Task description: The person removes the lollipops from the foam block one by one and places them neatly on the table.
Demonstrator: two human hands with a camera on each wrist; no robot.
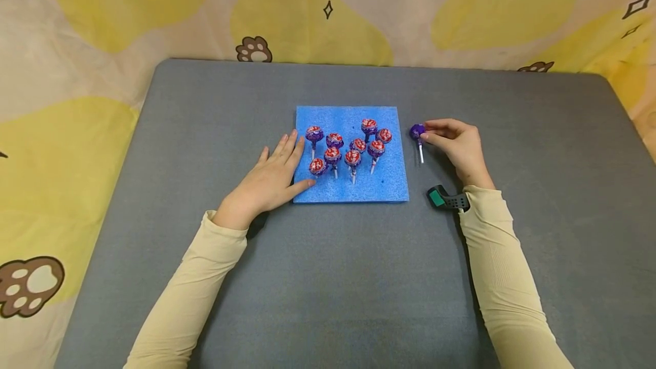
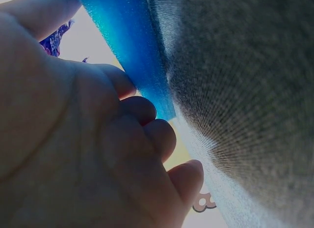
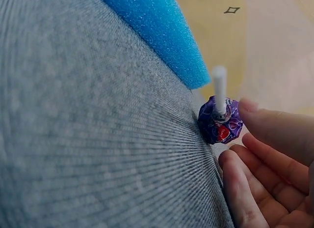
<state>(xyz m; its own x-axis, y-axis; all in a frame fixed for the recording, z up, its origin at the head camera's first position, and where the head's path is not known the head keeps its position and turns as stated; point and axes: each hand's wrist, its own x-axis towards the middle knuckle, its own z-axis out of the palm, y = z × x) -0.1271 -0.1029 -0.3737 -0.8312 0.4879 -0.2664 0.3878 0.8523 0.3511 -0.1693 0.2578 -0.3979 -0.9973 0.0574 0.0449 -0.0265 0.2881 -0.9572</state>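
Note:
Several lollipops in purple wrappers with red tops, among them a front one (image 1: pixel 352 158), stand by their white sticks in a blue foam board (image 1: pixel 389 187). My left hand (image 1: pixel 269 181) rests along the board's left edge, its fingers straight and its thumb at the front corner. To the right of the board, my right hand (image 1: pixel 453 144) pinches a loose lollipop (image 1: pixel 417 131) by its wrapped head, close over the table. Its white stick (image 3: pixel 220 90) points towards my body. In the right wrist view, the thumb (image 3: pixel 252 112) is against the wrapper.
A grey cloth-like surface covers the table (image 1: pixel 328 278). On my right wrist, a dark strap with a green-faced device (image 1: pixel 446 197) hangs off to the left. A yellow and cream patterned curtain (image 1: pixel 328 21) stands behind the table's far edge.

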